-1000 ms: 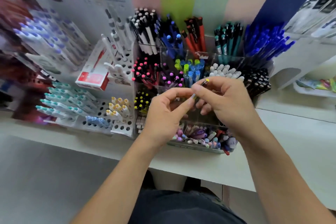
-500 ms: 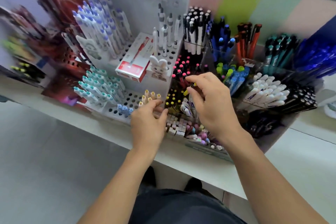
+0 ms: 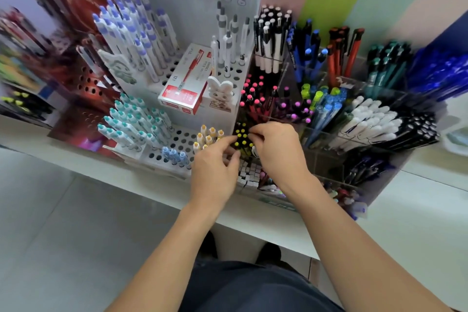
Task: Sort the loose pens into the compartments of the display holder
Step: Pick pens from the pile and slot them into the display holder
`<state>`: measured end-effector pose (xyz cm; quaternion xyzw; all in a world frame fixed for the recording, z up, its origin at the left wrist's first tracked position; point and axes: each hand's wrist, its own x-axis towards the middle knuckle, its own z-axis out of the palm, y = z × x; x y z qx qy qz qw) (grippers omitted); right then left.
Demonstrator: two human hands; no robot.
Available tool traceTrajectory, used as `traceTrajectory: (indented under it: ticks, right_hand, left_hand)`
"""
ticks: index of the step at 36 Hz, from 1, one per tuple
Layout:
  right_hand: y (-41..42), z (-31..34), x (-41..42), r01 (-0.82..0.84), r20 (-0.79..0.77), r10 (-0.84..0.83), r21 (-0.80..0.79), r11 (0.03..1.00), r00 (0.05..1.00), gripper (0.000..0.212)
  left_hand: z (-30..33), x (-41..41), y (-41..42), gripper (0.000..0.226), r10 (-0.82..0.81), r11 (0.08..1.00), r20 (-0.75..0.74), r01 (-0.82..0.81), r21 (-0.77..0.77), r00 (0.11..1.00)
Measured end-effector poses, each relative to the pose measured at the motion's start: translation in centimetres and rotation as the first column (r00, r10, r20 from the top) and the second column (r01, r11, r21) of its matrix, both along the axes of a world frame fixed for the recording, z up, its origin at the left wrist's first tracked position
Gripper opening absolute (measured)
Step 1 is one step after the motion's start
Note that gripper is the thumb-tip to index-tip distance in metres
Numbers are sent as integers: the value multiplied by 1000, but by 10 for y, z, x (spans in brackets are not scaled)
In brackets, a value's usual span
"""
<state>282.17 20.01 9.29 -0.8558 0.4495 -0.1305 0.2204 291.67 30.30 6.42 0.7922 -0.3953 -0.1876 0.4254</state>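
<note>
A clear display holder (image 3: 326,159) stands on a white shelf, its compartments full of pens sorted by colour. Black pens with yellow tips (image 3: 241,135) fill its front left compartment. My right hand (image 3: 276,152) reaches into that compartment, its fingertips pinching one yellow-tipped pen at the top. My left hand (image 3: 215,172) is beside it, thumb and forefinger curled round the same cluster from the left. Loose mixed pens (image 3: 344,196) lie in the low front tray, partly hidden by my right forearm.
Left of the holder stands a white perforated stand (image 3: 177,139) with teal-capped pens (image 3: 131,121) and purple-capped pens (image 3: 131,30). A red and white pen box (image 3: 184,83) lies on it. The shelf's front edge (image 3: 152,185) runs below, with grey floor beneath.
My right hand carried a yellow-tipped pen from in front of the holder down-left to the yellow-tipped compartment. My left hand let go and moved up to the same cluster. The view swung left.
</note>
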Motion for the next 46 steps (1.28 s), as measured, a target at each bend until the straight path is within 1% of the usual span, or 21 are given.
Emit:
traceTrajectory:
  ticks: [5, 8, 9, 12, 14, 16, 18, 19, 22, 24, 27, 29, 30, 32, 34, 35, 37, 39, 41, 43, 46]
  right_hand:
    - [-1, 8, 0, 25, -44, -22, 84, 996, 999, 23]
    - [7, 13, -6, 38, 30, -38, -13, 999, 999, 28]
    - [9, 12, -8, 25, 25, -24, -39, 999, 999, 27]
    - [12, 8, -19, -55, -72, 56, 16, 998, 996, 25]
    - [15, 8, -36, -79, 25, 77, 81, 994, 997, 29]
    - [18, 11, -61, -28, 185, 19, 47, 999, 983, 29]
    - [18, 10, -94, 79, 285, -69, -26, 997, 956, 20]
    - [18, 8, -113, 151, 319, -133, -30, 988, 938, 16]
    - [18, 0, -178, 382, 359, -373, 46, 923, 856, 9]
    - [18, -8, -227, 523, 337, -527, 111, 845, 780, 8]
    - [17, -19, -306, 695, 352, -721, 223, 684, 596, 10]
    - [17, -24, -364, 770, 382, -809, 297, 565, 447, 18]
    - [17, -27, -392, 790, 393, -837, 332, 516, 382, 21]
    - [18, -32, -451, 808, 397, -869, 380, 449, 296, 23]
    - [18, -41, -509, 823, 366, -892, 396, 407, 265, 23]
    - [18, -45, -536, 825, 347, -902, 408, 390, 255, 22]
    - [13, -55, -584, 808, 298, -920, 458, 371, 254, 14]
    - [3, -63, -622, 772, 216, -927, 512, 376, 308, 3]
    - [-13, -68, -648, 738, 160, -911, 542, 402, 380, 12]
    - [-36, -70, -665, 724, 139, -881, 521, 453, 451, 21]
    - [-83, -77, -678, 723, 118, -849, 473, 504, 514, 30]
  left_hand:
    - [1, 3, 0, 37, -78, 996, -31, 79, 38, 996]
    - [2, -2, 1, 38, -50, 999, -48, 51, 5, 998]
    - [2, -3, 0, 38, -41, 999, -58, 41, -10, 997]
    - [0, -10, -4, 35, -62, 996, -21, 61, -58, 998]
    - [1, -17, -7, 30, -27, 995, 54, 32, -99, 998]
    - [7, -30, -11, 24, 12, 986, 109, 6, -168, 994]
    - [15, -52, -17, 17, -30, 967, 118, 59, -249, 993]
    - [18, -67, -21, 15, -99, 951, 100, 123, -283, 990]
    - [24, -125, -35, 10, -363, 894, -39, 337, -294, 931]
    - [26, -171, -44, 12, -513, 846, -123, 477, -238, 849]
    - [18, -240, -61, 10, -651, 742, -318, 666, -77, 689]
    - [7, -285, -74, 9, -654, 670, -468, 743, 5, 594]
    - [0, -305, -80, 8, -639, 652, -513, 757, 35, 574]
    - [-13, -349, -92, 6, -578, 667, -577, 741, 74, 577]
    - [-27, -398, -102, 5, -469, 722, -627, 679, 133, 622]
    - [-34, -424, -106, 8, -415, 742, -644, 649, 170, 643]
    - [-47, -474, -114, 12, -345, 744, -678, 630, 224, 649]
    - [-58, -519, -120, 16, -298, 726, -710, 634, 265, 638]
    - [-65, -554, -126, 21, -258, 713, -723, 631, 306, 641]
    - [-68, -578, -137, 27, -243, 711, -715, 622, 329, 656]
    - [-76, -599, -164, 30, -256, 722, -682, 605, 337, 686]
